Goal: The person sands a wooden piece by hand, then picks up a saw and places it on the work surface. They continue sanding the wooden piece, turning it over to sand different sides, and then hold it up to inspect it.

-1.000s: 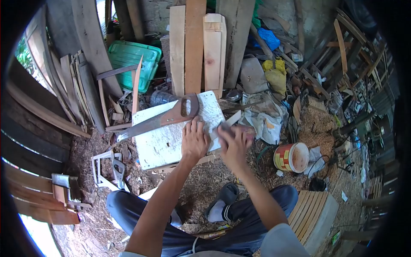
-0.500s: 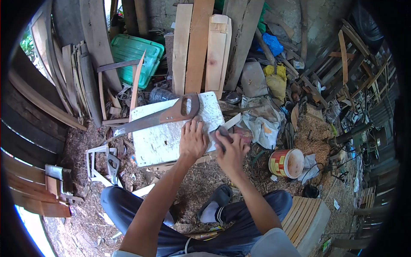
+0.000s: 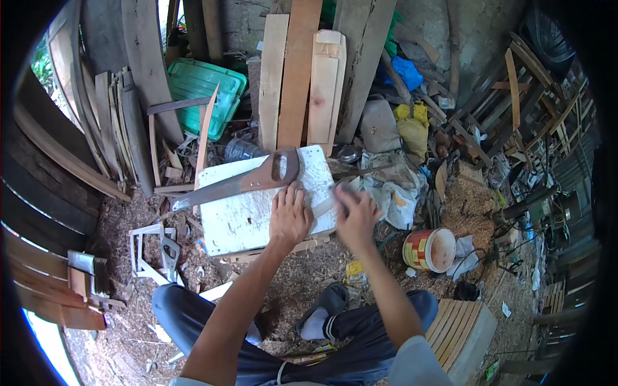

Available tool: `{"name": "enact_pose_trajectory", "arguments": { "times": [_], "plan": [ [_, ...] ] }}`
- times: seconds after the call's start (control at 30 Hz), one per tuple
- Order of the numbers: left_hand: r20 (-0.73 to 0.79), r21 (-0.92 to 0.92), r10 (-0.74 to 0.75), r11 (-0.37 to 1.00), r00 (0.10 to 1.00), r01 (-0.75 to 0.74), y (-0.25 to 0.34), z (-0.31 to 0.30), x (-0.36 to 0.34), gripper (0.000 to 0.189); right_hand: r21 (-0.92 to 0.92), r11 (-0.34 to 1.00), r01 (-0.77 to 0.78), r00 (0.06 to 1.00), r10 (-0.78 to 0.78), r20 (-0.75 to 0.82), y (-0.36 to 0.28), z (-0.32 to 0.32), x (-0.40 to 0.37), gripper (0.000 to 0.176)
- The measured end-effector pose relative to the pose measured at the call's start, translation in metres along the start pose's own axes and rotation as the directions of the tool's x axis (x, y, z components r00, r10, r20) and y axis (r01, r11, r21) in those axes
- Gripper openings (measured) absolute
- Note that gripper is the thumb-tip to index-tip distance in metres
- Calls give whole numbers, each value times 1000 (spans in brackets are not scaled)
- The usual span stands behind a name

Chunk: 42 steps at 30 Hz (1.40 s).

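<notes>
A white, scuffed board (image 3: 241,222) lies in front of me like a low work surface. Across its upper part rests a hand saw (image 3: 248,180), its handle toward the right. My left hand (image 3: 291,215) presses on the board just below the saw handle, fingers bent, with a pale wood strip (image 3: 325,206) beside it. At the board's right edge, my right hand (image 3: 357,215) is closed round a dark block (image 3: 345,193), blurred by motion. What lies under my left fingers is hidden.
A red and yellow bucket (image 3: 418,249) stands at the right. Planks (image 3: 299,77) and a green lid (image 3: 205,96) lean at the back. A smaller saw (image 3: 170,254) and white frame lie on the left floor. A slatted wooden piece (image 3: 450,328) sits at lower right.
My right hand has moved slightly right with the dark block. The wood strip beside my left hand now lies lower, over the board's right part. My left hand has shifted slightly down.
</notes>
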State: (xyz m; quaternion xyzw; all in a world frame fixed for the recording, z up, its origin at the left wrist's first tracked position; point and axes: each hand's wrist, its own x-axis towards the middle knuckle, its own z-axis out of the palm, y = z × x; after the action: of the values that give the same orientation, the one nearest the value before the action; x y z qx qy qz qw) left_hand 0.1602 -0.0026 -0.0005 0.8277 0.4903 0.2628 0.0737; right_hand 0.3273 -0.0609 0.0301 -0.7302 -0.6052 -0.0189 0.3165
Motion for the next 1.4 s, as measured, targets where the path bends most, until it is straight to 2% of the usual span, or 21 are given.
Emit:
{"name": "enact_pose_trajectory", "arguments": {
  "times": [0.07, 0.13, 0.23, 0.3, 0.4, 0.47, 0.57, 0.7, 0.8, 0.87, 0.97, 1.0, 1.07, 1.1, 1.17, 1.2, 1.23, 1.3, 1.33, 1.37, 1.4],
  "plan": [
    [19, 13, 0, 1000, 1000, 0, 2, -2, -2, 42, -16, 998, -64, 997, 63, -50, 18, 9, 31, 38],
    [61, -21, -10, 1000, 998, 11, 6, -8, -2, 42, -187, 957, -221, 974, 205, -99, 25, 11, 57, 38],
    [90, -31, -33, 999, 995, 36, 5, -7, -2, 43, -179, 957, -229, 965, 199, -170, 4, 15, 38, 39],
    [101, -37, -35, 999, 994, 39, 6, -9, 0, 44, -199, 979, -37, 997, 24, -68, -17, 14, -10, 45],
    [2, -12, 2, 1000, 1000, -2, 1, 1, -1, 41, -25, 998, -57, 998, 57, 37, -20, 11, -33, 46],
    [28, -5, 3, 1000, 1000, -2, 1, -2, -2, 41, -73, 993, -98, 989, 88, -122, 9, 13, 0, 41],
    [25, -14, -1, 1000, 1000, 2, 3, -3, -1, 41, -97, 951, -292, 953, 281, -114, 34, 16, 45, 38],
    [23, -10, -6, 1000, 1000, 6, 6, -5, 0, 42, -105, 989, -105, 992, 97, -83, 1, 10, -4, 38],
    [29, -26, 0, 1000, 1000, 1, 2, -3, 0, 42, 1, 999, -47, 999, 47, -2, -18, 9, -35, 35],
    [17, 7, 9, 1000, 1000, -9, 0, 0, -2, 41, -18, 998, -53, 990, 51, -131, 7, 17, -11, 36],
    [-15, 24, 36, 999, 999, -36, 4, -5, 0, 38, -4, 933, -359, 931, 358, -64, 27, 14, 38, 42],
    [12, 31, 23, 999, 1000, -23, 3, -4, 0, 37, 4, 936, -353, 932, 352, -86, 32, 10, 46, 42],
    [27, 56, 8, 998, 1000, -10, 1, 0, -1, 34, 7, 853, -522, 849, 518, 101, 47, 7, 64, 48],
    [-16, 57, 22, 998, 1000, -21, 0, 4, -1, 36, 61, 853, -518, 853, 511, 104, 77, 25, 69, 56],
    [-103, -4, 67, 998, 992, -68, 2, 2, -3, 42, 351, 891, -287, 939, 335, -82, 119, 43, 68, 59],
    [-116, 0, 76, 997, 990, -77, 5, -3, -4, 42, 532, 708, -464, 877, 451, 165, 68, -23, 63, 59],
    [-105, 19, 158, 987, 982, -157, 7, -8, -7, 44, 540, 707, -456, 880, 449, 154, 75, -28, 60, 59],
    [-101, 50, 270, 963, 957, -267, 11, -12, -2, 46, 618, 415, -668, 739, 466, 487, 91, -40, 55, 60],
    [-50, 26, 253, 967, 966, -252, 12, -9, -1, 47, 634, 270, -724, 679, 439, 589, 94, -48, 50, 57],
    [7, 0, 229, 973, 973, -229, 14, -4, -1, 47, 642, 264, -720, 682, 443, 582, 95, -52, 46, 57],
    [-11, -32, 202, 979, 979, -202, 17, 1, 1, 42, 680, 74, -729, 638, 434, 636, 92, -54, 42, 53]
  ]
}}
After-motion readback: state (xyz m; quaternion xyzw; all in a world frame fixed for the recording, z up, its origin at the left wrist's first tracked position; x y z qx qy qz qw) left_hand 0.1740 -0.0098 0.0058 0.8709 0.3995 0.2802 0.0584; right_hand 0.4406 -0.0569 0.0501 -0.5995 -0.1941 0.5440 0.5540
